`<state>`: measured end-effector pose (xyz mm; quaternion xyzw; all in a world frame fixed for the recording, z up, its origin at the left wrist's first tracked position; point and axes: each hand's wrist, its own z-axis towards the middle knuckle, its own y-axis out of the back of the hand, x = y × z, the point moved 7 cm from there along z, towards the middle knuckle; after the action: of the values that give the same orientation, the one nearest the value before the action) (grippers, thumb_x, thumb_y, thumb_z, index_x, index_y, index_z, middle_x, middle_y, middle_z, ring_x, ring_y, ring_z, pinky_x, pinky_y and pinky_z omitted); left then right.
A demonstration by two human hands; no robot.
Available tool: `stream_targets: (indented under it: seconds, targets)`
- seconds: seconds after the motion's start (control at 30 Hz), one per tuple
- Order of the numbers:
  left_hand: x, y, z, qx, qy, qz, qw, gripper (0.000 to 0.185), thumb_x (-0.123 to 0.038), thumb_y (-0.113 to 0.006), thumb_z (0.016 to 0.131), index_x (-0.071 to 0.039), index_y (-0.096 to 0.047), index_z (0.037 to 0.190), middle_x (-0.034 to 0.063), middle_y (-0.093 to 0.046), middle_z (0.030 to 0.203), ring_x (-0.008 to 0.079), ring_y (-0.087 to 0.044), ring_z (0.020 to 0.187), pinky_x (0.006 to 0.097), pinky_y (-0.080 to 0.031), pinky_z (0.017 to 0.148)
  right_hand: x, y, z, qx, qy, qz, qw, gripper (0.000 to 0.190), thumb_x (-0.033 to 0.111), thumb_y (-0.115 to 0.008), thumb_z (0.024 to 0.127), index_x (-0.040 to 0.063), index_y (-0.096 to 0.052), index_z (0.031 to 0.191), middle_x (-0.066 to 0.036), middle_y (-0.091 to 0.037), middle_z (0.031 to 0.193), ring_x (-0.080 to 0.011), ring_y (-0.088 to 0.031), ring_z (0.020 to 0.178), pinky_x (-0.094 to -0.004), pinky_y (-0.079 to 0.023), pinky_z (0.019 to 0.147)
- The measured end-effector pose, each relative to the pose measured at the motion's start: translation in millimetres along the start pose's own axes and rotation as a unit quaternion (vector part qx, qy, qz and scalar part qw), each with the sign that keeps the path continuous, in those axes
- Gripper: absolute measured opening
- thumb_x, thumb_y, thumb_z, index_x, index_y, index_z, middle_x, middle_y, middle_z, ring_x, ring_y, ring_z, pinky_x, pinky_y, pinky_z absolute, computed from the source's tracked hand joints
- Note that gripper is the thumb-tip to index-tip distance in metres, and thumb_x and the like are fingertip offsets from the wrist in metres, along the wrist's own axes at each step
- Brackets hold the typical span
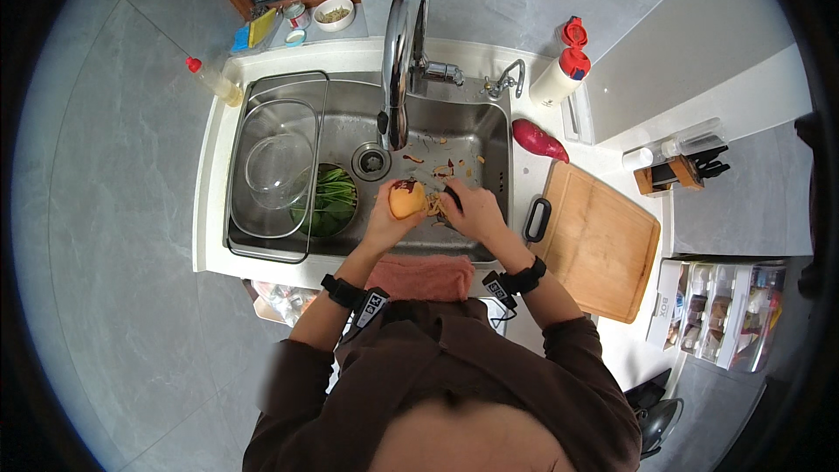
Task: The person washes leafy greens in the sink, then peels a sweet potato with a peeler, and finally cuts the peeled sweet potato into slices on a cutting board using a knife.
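Over the stainless steel sink (419, 242), my left hand (383, 226) grips a sweet potato (408, 202). Most of its visible surface is peeled to orange flesh, and a patch of dark red skin stays at the top. My right hand (477, 211), just to the right, is closed around a black-handled tool (452, 199). Its working end is blurred, so I cannot tell whether it is a peeler or a knife. Peelings (435, 204) lie below and between my hands, with more scraps on the sink floor. An unpeeled sweet potato (539, 139) rests on the counter right of the sink.
A chrome faucet (396, 59) arches over the sink. Left of the drain (371, 161) are leafy greens (333, 200) in a round container and a wire-framed rack (317, 144) with a clear bowl. A wooden cutting board (600, 242), a bottle (557, 82) and a knife block (685, 174) stand right.
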<state>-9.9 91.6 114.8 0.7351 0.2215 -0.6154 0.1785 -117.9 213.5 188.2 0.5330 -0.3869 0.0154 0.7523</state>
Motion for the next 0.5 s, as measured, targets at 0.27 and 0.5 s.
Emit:
stream_targets:
  seconds: [0.27,0.5]
  targets:
    - [-10,-5,-5,0.015,-0.013,0.086,0.996,0.065,-0.013,-0.073,0.066,-0.004,-0.037,0.119,0.0118,-0.055,0.103,0.0198,-0.055,0.093,0.0298,-0.046,0.077,7,7,9,-0.024,0.035,-0.111,0.993,0.02,0.024,-0.054,0.081,0.006,-0.052,0.089,-0.013,-0.054,0.052,-0.0325,-0.056,0.05,-0.0416,-0.045,0.047]
    - [-8,1,0,-0.005,-0.011,0.027,1.0,0.069,-0.01,-0.072,0.068,-0.001,-0.032,0.124,0.0108,-0.052,0.107,0.0186,-0.053,0.096,0.0286,-0.046,0.079,-1,11,7,-0.017,-0.002,-0.014,1.0,0.02,0.022,-0.054,0.081,0.004,-0.053,0.091,-0.016,-0.054,0.054,-0.0347,-0.056,0.051,-0.0421,-0.044,0.046]
